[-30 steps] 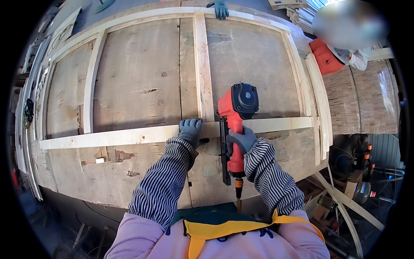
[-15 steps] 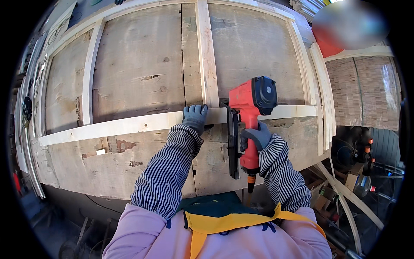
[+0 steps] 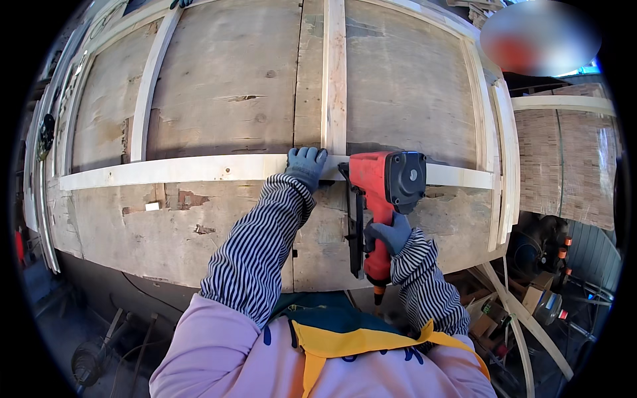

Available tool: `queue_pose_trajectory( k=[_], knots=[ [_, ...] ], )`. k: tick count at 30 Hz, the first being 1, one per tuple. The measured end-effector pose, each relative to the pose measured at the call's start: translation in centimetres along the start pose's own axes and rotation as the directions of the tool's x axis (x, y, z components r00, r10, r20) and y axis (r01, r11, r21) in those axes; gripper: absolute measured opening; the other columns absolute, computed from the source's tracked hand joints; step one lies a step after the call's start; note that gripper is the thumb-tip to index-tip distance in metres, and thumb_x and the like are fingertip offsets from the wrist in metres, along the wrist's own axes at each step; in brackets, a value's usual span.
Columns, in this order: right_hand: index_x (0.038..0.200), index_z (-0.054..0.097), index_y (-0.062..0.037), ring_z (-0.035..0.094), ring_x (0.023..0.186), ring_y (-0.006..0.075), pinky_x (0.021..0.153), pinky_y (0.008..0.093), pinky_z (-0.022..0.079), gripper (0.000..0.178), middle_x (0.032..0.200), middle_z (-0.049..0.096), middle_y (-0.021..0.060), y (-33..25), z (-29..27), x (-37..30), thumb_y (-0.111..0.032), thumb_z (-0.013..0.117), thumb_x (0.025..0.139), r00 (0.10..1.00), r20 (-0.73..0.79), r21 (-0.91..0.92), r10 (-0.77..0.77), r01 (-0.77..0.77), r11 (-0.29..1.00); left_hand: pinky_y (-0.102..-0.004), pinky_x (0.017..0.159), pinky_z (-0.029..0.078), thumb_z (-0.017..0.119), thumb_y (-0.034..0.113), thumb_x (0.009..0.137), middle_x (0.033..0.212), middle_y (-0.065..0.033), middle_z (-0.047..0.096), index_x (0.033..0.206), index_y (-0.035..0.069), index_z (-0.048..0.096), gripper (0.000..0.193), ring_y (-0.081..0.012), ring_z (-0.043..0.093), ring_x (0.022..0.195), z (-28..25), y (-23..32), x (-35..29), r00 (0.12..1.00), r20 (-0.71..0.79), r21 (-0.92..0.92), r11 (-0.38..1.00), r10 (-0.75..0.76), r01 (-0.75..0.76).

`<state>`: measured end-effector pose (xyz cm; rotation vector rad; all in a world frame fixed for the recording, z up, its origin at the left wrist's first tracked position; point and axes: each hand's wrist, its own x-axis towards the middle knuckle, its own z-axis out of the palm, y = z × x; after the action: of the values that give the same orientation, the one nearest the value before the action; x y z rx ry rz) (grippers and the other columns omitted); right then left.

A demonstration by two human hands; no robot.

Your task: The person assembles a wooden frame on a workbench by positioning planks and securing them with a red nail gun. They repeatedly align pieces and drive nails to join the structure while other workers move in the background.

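Observation:
My left hand (image 3: pixel 306 166), in a grey glove, is closed over the near rail (image 3: pixel 152 171) of a pale wooden frame, just left of where a crosspiece (image 3: pixel 334 79) meets it. The fingers curl over the rail's far edge. In my right hand (image 3: pixel 393 233), also gloved, is the handle of a red and black nail gun (image 3: pixel 369 178). Its long black magazine (image 3: pixel 355 232) lies toward my body, and its nose sits by the rail near that joint. Whether the nose touches the wood I cannot tell. The gun hides part of the rail.
A worn plywood tabletop (image 3: pixel 245 245) lies under the frame. Another person's dark glove (image 3: pixel 180 3) shows at the far edge. Loose strips (image 3: pixel 507 152) lie along the right side. At lower right are leaning battens (image 3: pixel 524 318) and bottles (image 3: pixel 564 255). A small white chip (image 3: pixel 153 206) rests near left.
The nail gun and my right hand have come nearer my body, with the gun's head now level with the rail. My left hand still holds the rail. The view has shifted slightly.

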<state>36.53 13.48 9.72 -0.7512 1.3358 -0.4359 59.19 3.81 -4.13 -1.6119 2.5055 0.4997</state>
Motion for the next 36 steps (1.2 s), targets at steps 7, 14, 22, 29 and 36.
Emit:
queue_pose_trajectory(
  k=[7,14,22,29,36],
  knots=[
    [0.107,0.052,0.0056,0.062,0.060,0.0205,0.055,0.0317,0.052,0.036,0.074,0.063,0.0126,3.7,0.3,-1.3,0.000,0.063,0.073,0.996,-0.056,0.053,-0.068,0.071,0.996,-0.0475,0.102,0.028,0.075,0.047,0.067,0.121,-0.0080,0.049,0.133,0.011,0.042,0.082,-0.0256,0.044,0.118,0.2,-0.2,-0.2,0.998,-0.050,0.028,0.999,-0.024,0.026],
    [0.104,0.051,0.0063,0.060,0.053,0.0221,0.049,0.0335,0.050,0.030,0.065,0.060,0.0137,2.1,2.3,-0.7,0.002,0.058,0.075,0.992,0.017,0.189,-0.125,0.119,0.975,-0.0494,0.102,0.028,0.075,0.047,0.068,0.120,-0.0082,0.051,0.130,0.015,0.044,0.077,-0.0259,0.045,0.118,-0.8,-0.1,-0.5,0.997,-0.071,-0.004,0.999,-0.038,0.038],
    [0.091,0.057,0.0060,0.061,0.055,0.0238,0.052,0.0342,0.051,0.017,0.068,0.062,0.0143,3.1,4.4,-0.9,-0.001,0.060,0.076,0.984,-0.141,0.072,-0.106,0.117,0.991,-0.0472,0.100,0.027,0.074,0.058,0.062,0.121,-0.0085,0.049,0.132,0.011,0.042,0.090,-0.0258,0.044,0.117,-1.4,-0.1,-0.4,1.000,-0.026,-0.119,0.993,-0.009,0.005],
    [0.072,0.061,0.0073,0.061,0.050,0.0268,0.049,0.0362,0.052,0.007,0.060,0.061,0.0161,1.6,8.7,-1.1,0.000,0.059,0.072,0.956,-0.290,-0.025,-0.046,0.041,0.999,-0.0506,0.112,0.018,0.062,0.045,0.082,0.145,-0.0190,0.032,0.143,0.001,0.025,0.084,-0.0398,0.021,0.137,-6.4,-10.5,-11.1,0.953,-0.203,-0.115,0.961,0.224,-0.251],
    [0.078,0.054,0.0051,0.057,0.045,0.0295,0.045,0.0401,0.051,0.009,0.057,0.057,0.0180,2.3,13.9,-0.9,-0.001,0.058,0.073,0.890,-0.449,0.036,-0.084,0.112,0.993,-0.0488,0.110,0.024,0.065,0.048,0.078,0.142,-0.0174,0.036,0.142,0.003,0.031,0.085,-0.0379,0.027,0.135,-5.9,-40.3,-37.2,0.948,-0.312,0.066,0.994,-0.064,0.088]
  ],
)
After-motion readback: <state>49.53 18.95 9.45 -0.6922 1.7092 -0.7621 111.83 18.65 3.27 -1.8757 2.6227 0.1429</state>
